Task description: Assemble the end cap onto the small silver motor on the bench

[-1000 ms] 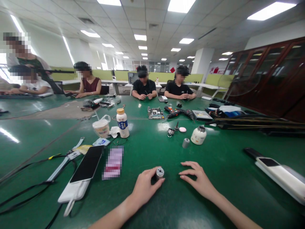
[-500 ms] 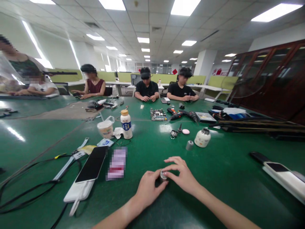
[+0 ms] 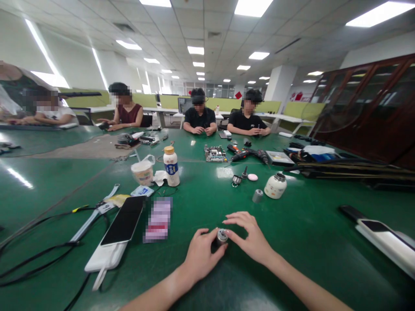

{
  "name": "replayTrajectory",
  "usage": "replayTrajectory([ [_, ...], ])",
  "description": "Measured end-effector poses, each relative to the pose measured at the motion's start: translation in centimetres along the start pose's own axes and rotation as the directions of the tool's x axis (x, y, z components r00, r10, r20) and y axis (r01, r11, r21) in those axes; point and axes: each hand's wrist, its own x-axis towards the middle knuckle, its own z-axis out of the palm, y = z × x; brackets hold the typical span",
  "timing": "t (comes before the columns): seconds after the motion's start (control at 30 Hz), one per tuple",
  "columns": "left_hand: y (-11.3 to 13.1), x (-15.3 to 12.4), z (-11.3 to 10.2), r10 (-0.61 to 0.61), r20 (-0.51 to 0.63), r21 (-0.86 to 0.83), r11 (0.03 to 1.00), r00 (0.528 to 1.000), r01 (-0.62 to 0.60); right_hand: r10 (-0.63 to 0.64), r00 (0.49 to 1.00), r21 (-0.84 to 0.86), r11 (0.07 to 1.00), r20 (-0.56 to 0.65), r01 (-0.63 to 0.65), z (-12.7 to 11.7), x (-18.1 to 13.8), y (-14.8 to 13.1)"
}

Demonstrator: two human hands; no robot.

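A small silver metal cylinder, round-topped with small dark details on its upper end, stands upright near the table's front. My left hand is closed around its left side, thumb in front and forefinger behind. On the other side, my right hand has its fingers apart and curved, the thumb tip close to the cylinder's top edge; whether it touches I cannot tell. Farther back is a similar grey cylinder, beside a white round-bodied flask. A steel cup-like part, a dark pointed piece and a pink disc lie beyond.
To the left are a phone on a white power bank, black cables, a bottle and a plastic cup. A circuit board and power drill lie farther off. Several people sit across the green table.
My right forefinger has lifted off the cylinder's top, and the hand has opened a little. My left hand keeps its hold. The camera view has shifted slightly.
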Motion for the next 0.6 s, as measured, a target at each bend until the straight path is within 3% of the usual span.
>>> replayTrajectory([
  [0.2, -0.5, 0.0, 0.4, 0.013, -0.014, 0.006, 1.0, 1.0, -0.013, -0.02, 0.999, -0.036, 0.999, 0.036, 0.022, 0.9, 0.3, -0.3],
  [0.3, -0.5, -0.1, 0.3, 0.023, -0.013, 0.016, 1.0, 1.0, -0.023, -0.038, 0.999, -0.018, 0.999, 0.018, 0.039, 0.3, 0.5, 0.1],
  [0.43, -0.3, -0.1, 0.2, 0.022, -0.024, 0.041, 0.999, 0.999, -0.021, -0.009, 1.0, -0.062, 0.998, -0.017, 0.008, -2.3, -0.7, 2.6],
  [0.6, -0.5, -0.1, 0.2, 0.011, -0.024, 0.046, 0.999, 1.0, -0.01, 0.102, 0.994, -0.232, 0.969, 0.047, -0.089, -4.8, -4.6, 6.7],
])
